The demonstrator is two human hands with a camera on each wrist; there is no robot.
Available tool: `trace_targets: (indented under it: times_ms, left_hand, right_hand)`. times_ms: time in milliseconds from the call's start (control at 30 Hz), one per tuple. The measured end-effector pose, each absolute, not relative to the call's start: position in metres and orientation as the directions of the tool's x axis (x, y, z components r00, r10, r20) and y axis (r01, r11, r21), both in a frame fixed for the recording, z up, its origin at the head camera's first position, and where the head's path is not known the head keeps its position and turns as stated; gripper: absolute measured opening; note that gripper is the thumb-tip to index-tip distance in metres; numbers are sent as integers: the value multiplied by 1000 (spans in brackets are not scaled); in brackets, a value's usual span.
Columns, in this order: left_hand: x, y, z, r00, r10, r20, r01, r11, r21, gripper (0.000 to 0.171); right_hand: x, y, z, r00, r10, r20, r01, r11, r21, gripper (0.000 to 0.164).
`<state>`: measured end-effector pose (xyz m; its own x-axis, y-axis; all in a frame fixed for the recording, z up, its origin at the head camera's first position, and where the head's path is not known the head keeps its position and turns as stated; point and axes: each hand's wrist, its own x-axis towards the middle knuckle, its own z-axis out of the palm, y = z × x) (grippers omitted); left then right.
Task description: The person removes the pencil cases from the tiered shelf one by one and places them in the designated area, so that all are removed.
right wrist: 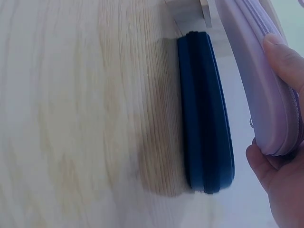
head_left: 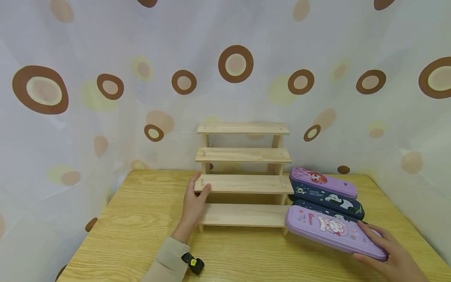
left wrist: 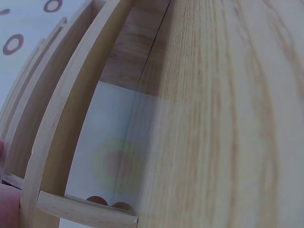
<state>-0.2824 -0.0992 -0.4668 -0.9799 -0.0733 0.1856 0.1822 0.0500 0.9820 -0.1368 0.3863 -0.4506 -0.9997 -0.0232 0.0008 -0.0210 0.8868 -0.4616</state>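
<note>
A four-tier wooden display stand [head_left: 243, 183] stands at the middle back of the table. My left hand [head_left: 193, 204] grips the left end of its second step from the bottom, the thumb on the board's front. In my right hand [head_left: 396, 250] is a lilac zipped pencil case [head_left: 317, 227] with a cartoon character, held by its right end. It is lifted above the table, its left end near the bottom step; the right wrist view shows the thumb [right wrist: 287, 61] along its zip. Behind it lie navy panda pencil cases [head_left: 327, 197] and another purple pencil case [head_left: 324, 182].
The wooden table [head_left: 141, 219] ends at the back against a light curtain [head_left: 260, 23] printed with brown rings and dots. A dark blue pencil case [right wrist: 206, 114] is on the table beside the raised one in the right wrist view. A black wrist strap [head_left: 193, 263] sits at my left sleeve.
</note>
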Motion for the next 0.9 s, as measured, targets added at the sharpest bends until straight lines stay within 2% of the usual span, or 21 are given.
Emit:
trace_targets:
  times_ms: [400,900]
  left_hand:
    - [-283,-99,-464,-978,-62,199,196,51,979,63]
    - [-282,-102,-462,-974,-69,215,211,57,976,63]
  right_hand:
    - [-131,419,-464,-999,10,-49,30,905,-425,98]
    - [-136,434,-480,-969,-7,-245,104,893,-437,97]
